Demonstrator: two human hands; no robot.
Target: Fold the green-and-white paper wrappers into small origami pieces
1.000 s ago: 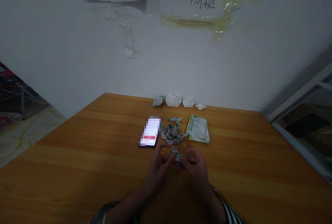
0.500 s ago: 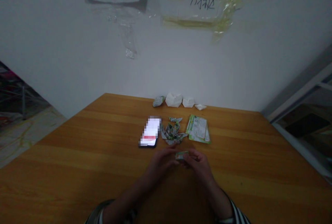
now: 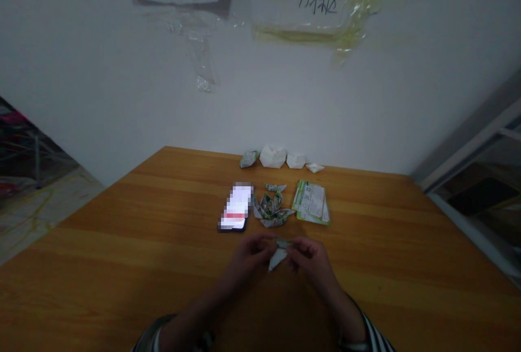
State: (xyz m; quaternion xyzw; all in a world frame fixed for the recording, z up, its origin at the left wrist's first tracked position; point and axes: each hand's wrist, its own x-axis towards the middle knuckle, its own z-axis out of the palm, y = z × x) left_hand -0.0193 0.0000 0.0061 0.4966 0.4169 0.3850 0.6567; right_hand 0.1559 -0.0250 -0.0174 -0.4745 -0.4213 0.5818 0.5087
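My left hand [image 3: 247, 257] and my right hand [image 3: 310, 258] meet just above the wooden table [image 3: 122, 254], both pinching a small folded piece of printed paper [image 3: 279, 256] between their fingertips. Its pale underside hangs down between the hands. Right behind them lies a pile of folded green-and-white paper pieces [image 3: 272, 208]. A phone [image 3: 235, 207] with a lit screen lies to the left of the pile, a flat green printed sheet [image 3: 311, 203] to its right.
Along the table's far edge stand several small folded paper shapes [image 3: 273, 157], white and printed. A white wall with taped sheets rises behind. A metal frame [image 3: 468, 140] runs past the table's right side; floor shows at the left.
The hands drew slightly nearer to me and turned the small paper piece; it now shows a pale flap that hangs down, where before it stood up between the fingers.
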